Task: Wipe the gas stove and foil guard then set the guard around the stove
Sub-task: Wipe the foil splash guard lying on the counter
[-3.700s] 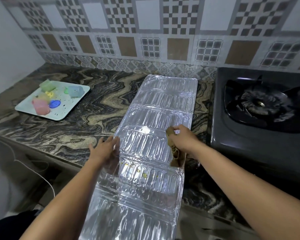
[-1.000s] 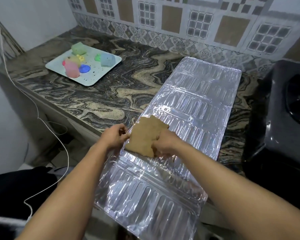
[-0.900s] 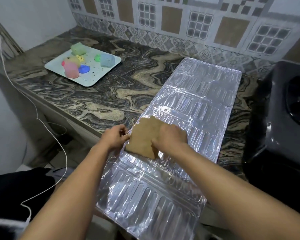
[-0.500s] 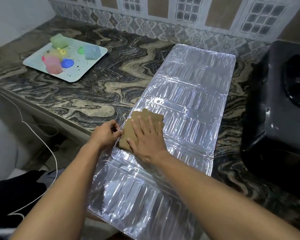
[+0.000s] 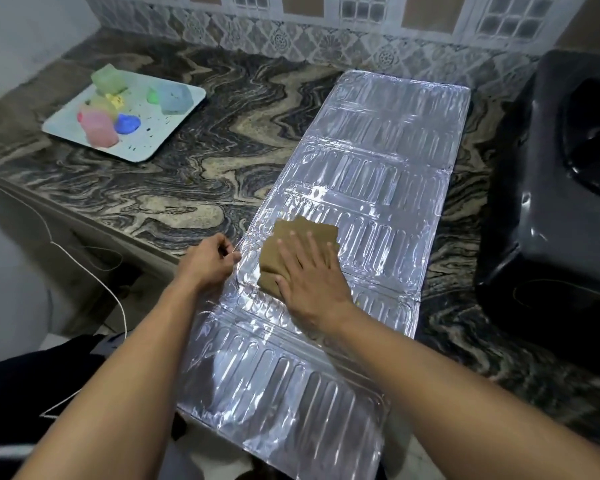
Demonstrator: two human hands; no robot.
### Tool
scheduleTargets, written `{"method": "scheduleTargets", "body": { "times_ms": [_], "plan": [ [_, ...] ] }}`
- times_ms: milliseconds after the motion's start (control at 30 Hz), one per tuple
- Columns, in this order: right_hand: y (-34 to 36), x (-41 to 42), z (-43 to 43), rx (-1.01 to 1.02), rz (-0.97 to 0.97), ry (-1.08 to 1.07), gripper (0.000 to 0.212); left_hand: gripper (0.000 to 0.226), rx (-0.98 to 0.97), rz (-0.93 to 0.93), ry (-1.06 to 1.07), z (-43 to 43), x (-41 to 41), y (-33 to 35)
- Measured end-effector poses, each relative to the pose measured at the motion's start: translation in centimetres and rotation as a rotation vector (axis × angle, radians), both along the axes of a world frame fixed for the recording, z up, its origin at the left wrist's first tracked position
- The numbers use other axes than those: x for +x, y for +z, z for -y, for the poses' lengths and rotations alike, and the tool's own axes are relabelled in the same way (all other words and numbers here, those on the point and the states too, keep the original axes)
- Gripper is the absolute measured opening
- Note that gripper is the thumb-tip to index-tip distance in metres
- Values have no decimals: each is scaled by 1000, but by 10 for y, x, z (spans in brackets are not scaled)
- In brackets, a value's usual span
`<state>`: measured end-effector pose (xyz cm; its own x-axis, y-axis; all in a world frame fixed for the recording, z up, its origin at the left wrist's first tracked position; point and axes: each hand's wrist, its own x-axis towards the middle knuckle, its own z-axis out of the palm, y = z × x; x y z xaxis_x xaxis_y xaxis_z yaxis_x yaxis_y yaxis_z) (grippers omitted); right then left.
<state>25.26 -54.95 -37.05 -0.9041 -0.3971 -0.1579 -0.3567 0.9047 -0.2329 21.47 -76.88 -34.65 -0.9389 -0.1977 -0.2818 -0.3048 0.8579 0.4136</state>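
Head view: the wipe on the foil guard (image 5: 388, 161) is properly under way.
My right hand (image 5: 309, 275) has gone flat, fingers straight and spread, pressing the brown cloth (image 5: 270, 268) down. My left hand (image 5: 207, 263) pinches the guard's edge (it lies flat beside the gas stove (image 5: 548, 209), not yet stood up).

The foil guard (image 5: 378, 188) is shining as thin, bright metal foil, its surface embossed with ribs and lightly crinkled. The cloth (image 5: 269, 265) lying on it is looking matt, soft and brown. The counter (image 5: 205, 174) is showing polished, veined stone with a low sheen. The stove (image 5: 548, 209) is gleaming glossy black and smooth. The tray (image 5: 153, 145) is appearing as pale, smooth plastic, and the wall tiles (image 5: 326, 43) are looking smooth and patterned
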Motion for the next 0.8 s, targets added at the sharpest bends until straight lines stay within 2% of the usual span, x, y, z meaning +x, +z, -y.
{"method": "scheduleTargets", "body": {
  "times_ms": [433,800],
  "plan": [
    [8,45,-90,96,34,-56,63,19,40,20,48,-9,6,10],
    [13,70,-144,96,56,-122,61,16,-8,52,30,-14,7,13]
  ]
}}
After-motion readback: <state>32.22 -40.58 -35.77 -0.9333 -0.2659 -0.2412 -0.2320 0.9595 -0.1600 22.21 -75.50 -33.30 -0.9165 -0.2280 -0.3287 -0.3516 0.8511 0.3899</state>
